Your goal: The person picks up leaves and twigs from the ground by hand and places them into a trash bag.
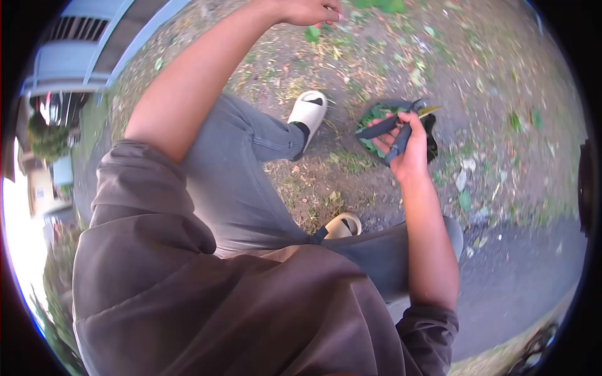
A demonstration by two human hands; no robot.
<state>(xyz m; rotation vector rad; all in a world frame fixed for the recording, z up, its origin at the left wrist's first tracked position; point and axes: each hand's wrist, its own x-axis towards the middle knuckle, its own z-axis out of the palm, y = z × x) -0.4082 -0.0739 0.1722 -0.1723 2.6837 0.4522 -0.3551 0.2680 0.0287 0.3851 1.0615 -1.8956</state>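
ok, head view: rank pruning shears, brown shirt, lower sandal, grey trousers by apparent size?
1. Brown shirt
2. Grey trousers
3. Pruning shears, partly covered
4. Lower sandal, partly hidden

Shirt's nearness to the camera inflates it.

The top edge cuts off part of the left grip (306, 11) — anything in its fingers is too small to tell. The right grip (412, 151) and shears (399, 145) partly hide the dark container (433, 144) — the car (55, 109) is blurred.
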